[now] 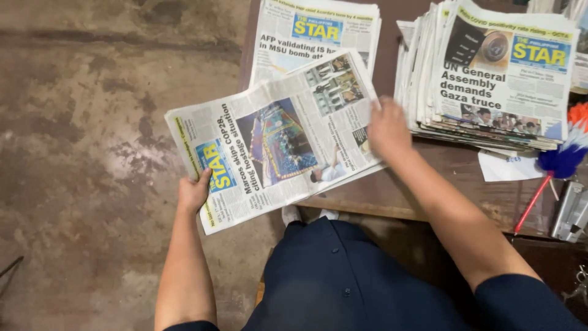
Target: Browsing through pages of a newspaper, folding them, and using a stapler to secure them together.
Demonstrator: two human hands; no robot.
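Note:
A folded newspaper (275,138) with a colour front-page photo lies turned sideways, half over the edge of a brown wooden table (392,196). My left hand (194,191) grips its near left edge, out beyond the table over the floor. My right hand (387,129) presses on its right end, above the tabletop. Under the paper's far end sits a low stack of newspapers (315,30). A taller, ragged stack of newspapers (490,73) stands just right of my right hand.
Stained concrete floor (92,153) fills the left half. At the table's right edge lie a feather duster with a red handle (554,168), a white slip of paper (505,167) and a metal stapler-like tool (572,211). My dark blue clothing is at the bottom.

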